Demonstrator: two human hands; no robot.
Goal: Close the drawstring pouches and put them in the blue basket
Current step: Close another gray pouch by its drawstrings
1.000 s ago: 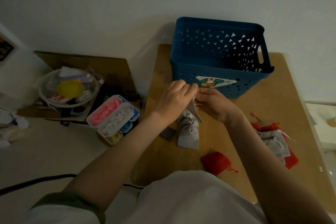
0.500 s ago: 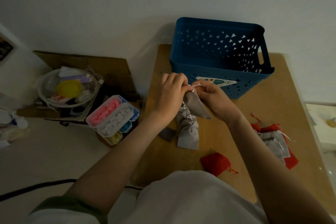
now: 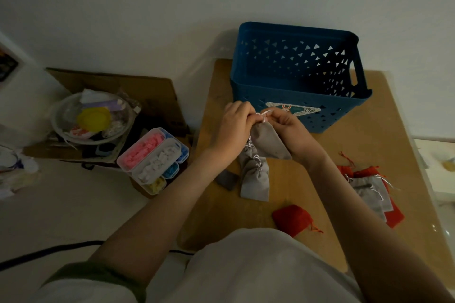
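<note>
Just before blue basket, above table: left hand, right hand each pinch cord at grey pouch mouth; closing step in hand; next likely: draw cord tight, then drop pouch into basket

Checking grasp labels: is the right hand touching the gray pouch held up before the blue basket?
Touching. The head view shows the right hand pinching the gray pouch at its top, with no gap between fingers and cloth.

Left hand and right hand have raised the grey pouch
</note>
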